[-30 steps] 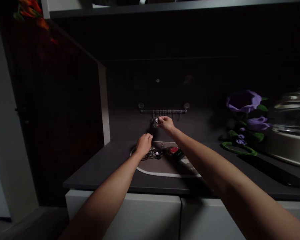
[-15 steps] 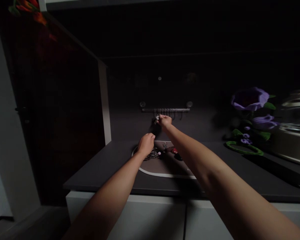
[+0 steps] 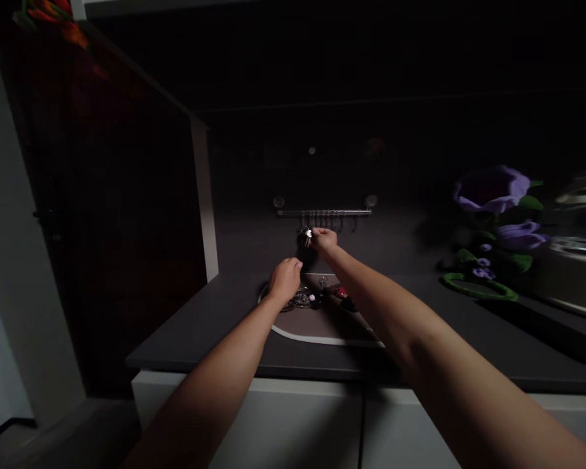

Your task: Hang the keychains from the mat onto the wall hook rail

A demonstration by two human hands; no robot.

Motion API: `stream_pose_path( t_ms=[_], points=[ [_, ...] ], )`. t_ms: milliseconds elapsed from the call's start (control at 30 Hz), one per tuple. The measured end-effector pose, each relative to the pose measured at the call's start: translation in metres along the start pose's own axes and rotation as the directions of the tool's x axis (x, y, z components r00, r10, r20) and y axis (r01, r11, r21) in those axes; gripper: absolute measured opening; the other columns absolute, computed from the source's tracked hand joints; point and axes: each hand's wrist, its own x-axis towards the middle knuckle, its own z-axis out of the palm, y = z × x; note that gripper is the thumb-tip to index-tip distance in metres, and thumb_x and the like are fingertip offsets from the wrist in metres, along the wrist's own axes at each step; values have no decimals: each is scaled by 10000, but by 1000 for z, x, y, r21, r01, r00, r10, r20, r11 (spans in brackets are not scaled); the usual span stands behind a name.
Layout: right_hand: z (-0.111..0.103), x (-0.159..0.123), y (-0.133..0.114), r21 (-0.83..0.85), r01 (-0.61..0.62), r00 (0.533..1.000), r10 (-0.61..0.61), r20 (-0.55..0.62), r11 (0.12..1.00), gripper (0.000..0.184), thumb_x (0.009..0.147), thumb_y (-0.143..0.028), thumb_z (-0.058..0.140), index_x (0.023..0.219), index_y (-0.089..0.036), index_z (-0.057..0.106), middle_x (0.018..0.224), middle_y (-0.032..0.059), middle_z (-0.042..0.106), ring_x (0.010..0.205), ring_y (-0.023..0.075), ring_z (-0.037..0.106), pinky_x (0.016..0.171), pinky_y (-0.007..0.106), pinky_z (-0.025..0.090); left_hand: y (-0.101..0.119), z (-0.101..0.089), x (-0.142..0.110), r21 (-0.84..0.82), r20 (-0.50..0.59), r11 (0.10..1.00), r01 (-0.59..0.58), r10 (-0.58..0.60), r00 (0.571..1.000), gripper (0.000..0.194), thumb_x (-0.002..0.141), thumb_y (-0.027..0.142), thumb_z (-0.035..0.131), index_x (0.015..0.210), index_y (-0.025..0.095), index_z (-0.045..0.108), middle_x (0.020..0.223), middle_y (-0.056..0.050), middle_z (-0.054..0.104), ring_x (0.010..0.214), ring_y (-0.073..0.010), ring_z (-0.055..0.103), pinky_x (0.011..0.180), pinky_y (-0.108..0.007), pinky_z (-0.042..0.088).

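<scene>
Just below the hook rail (image 3: 346, 212) on the dark back wall, my right hand (image 3: 326, 240) pinches a small bunch of keys (image 3: 308, 238). The keys hang down from its fingertips, close under the hooks. My left hand (image 3: 285, 279) is lower and nearer, closed over the left part of a white-rimmed tray (image 3: 312, 339). Its fingers curl away from view, so whatever they hold is hidden. Several metal rings and keys (image 3: 301, 298) lie in the tray beside it. A red item (image 3: 342, 292) sits farther right, partly behind my right forearm.
Purple artificial flowers (image 3: 493, 190) with a green ring base (image 3: 478, 286) stand on the right of the dark counter (image 3: 190, 326). A glass-topped appliance (image 3: 579, 260) is at the far right. An upright panel (image 3: 206, 202) bounds the left side, and a shelf hangs overhead.
My right hand has barely moved, and the keys have turned to hang straighter below the hooks. My left hand stays over the tray. The view has shifted slightly.
</scene>
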Motion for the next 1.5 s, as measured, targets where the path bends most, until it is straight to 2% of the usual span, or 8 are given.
stream_pose_path(
  t_ms=[367, 600, 733, 833, 933, 1000, 1100, 1500],
  points=[
    [-30, -18, -15, -9, -107, 993, 107, 55, 994, 135, 691, -14, 538, 672, -140, 493, 507, -40, 499, 449, 56, 495, 530, 197, 461, 0, 0, 3, -71, -40, 996, 53, -56, 998, 231, 847, 237, 386, 852, 155, 602, 863, -62, 637, 804, -144, 557, 727, -239, 392],
    [-65, -44, -25, -98, -131, 970, 148, 192, 986, 119, 693, -38, 549, 746, -139, 516, 559, -27, 530, 443, 51, 475, 511, 202, 439, 24, -13, 18, -24, 105, 997, 75, -72, 992, 175, 790, 224, 483, 865, 168, 631, 878, -59, 655, 812, -144, 572, 724, -235, 406],
    [-86, -49, -14, -309, -24, 966, 102, 237, 951, 69, 705, -85, 546, 754, -130, 564, 618, -10, 565, 490, 47, 483, 517, 174, 409, 37, -13, 27, -5, 219, 995, 95, -92, 971, 168, 764, 222, 521, 859, 171, 650, 882, -59, 664, 803, -145, 580, 716, -231, 410],
    [-99, -46, -3, -596, 128, 964, 41, 261, 793, 94, 690, -100, 558, 761, -115, 617, 649, 9, 603, 521, 55, 498, 535, 166, 395, 38, -6, 31, 1, 234, 992, 128, -125, 964, 168, 758, 212, 524, 847, 168, 660, 879, -62, 667, 803, -143, 581, 713, -225, 412],
    [-104, -41, 6, -830, 240, 949, 60, 310, 503, 143, 644, -110, 603, 770, -121, 669, 709, 29, 652, 625, 91, 564, 585, 162, 399, 34, 4, 31, -12, 216, 985, 170, -163, 963, 172, 758, 192, 518, 846, 161, 662, 886, -65, 667, 800, -136, 582, 708, -217, 415],
    [-103, -38, 10, -894, 285, 934, 109, 340, 346, 175, 623, -121, 624, 782, -138, 693, 751, 35, 675, 703, 116, 596, 611, 156, 403, 29, 12, 29, -17, 209, 982, 190, -182, 961, 176, 761, 183, 512, 854, 160, 660, 887, -62, 667, 802, -131, 583, 710, -212, 415],
    [-99, -35, 15, -917, 326, 917, 157, 366, 229, 205, 593, -124, 651, 785, -161, 712, 769, 38, 689, 748, 133, 613, 617, 148, 404, 21, 20, 22, 4, 209, 980, 199, -195, 958, 189, 773, 186, 498, 885, 173, 650, 906, -57, 665, 828, -135, 584, 727, -214, 414],
    [-102, -21, 45, -833, 287, 916, 118, 383, 473, 105, 483, -92, 720, 483, -175, 656, 414, -10, 542, 545, 125, 554, 560, 194, 395, 10, 25, 12, 156, 292, 985, 67, -111, 950, 207, 783, 226, 485, 919, 193, 636, 949, -74, 651, 904, -172, 572, 772, -247, 405]
  ],
)
